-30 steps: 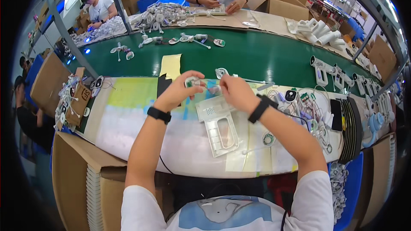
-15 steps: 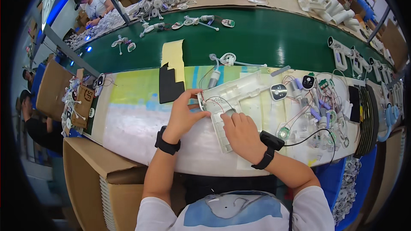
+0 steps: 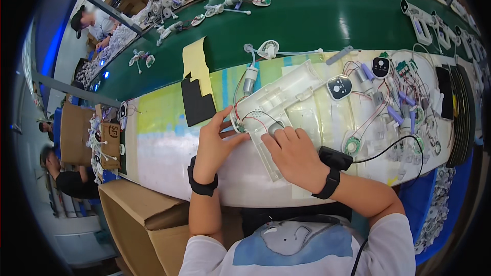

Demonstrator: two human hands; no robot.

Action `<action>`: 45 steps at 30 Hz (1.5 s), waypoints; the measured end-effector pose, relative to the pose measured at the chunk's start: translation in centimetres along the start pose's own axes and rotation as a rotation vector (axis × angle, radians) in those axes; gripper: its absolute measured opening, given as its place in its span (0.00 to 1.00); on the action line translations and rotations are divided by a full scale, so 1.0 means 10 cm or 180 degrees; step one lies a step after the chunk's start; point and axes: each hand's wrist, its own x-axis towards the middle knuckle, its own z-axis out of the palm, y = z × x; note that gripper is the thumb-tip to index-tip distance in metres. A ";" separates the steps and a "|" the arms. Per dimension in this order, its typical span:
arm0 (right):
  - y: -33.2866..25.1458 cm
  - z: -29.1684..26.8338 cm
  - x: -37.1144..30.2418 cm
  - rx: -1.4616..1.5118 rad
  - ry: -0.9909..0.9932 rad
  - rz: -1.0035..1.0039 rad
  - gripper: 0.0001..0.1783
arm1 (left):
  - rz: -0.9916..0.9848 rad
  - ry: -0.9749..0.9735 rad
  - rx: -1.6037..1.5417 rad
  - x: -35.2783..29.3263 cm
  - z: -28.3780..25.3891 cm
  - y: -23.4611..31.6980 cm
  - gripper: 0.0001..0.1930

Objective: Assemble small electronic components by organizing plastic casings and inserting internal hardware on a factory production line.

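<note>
A white plastic housing (image 3: 279,89) lies open at an angle on the worktable in front of me. My left hand (image 3: 216,145) pinches its left end between thumb and fingers, beside a small green circuit board (image 3: 240,128). Thin red and black wires run from that end across the inside. My right hand (image 3: 296,159) bends over the housing, fingertips closed on a grey rounded part (image 3: 276,127), mostly hidden beneath them. Just beyond the housing, a silver motor (image 3: 250,81) joins a clear tube and a white round piece (image 3: 268,49).
Black foam (image 3: 198,103) and yellow card (image 3: 194,60) lie left of the housing. To the right are a panel with buttons (image 3: 339,87) and a heap of wired motors (image 3: 381,99). Assemblies rest on the green belt (image 3: 327,23). A cardboard box (image 3: 138,207) stands at the front left.
My view has shifted, moving the table and belt within the picture. Both hands stay at the same places on the housing, with only slight finger movement.
</note>
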 end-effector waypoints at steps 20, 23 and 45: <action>0.06 0.06 0.00 -0.0593 0.0140 -0.0291 0.30 | 0.1110 -0.0127 0.2361 -0.15 -0.13 0.06 0.30; 0.06 0.07 0.00 -0.0548 0.0101 -0.0256 0.29 | 0.0625 -0.0090 0.3033 -0.24 0.07 0.16 0.31; -0.06 -0.04 0.06 0.0524 0.1269 0.0304 0.18 | 0.1325 -0.2049 0.0801 0.42 -0.13 0.35 0.20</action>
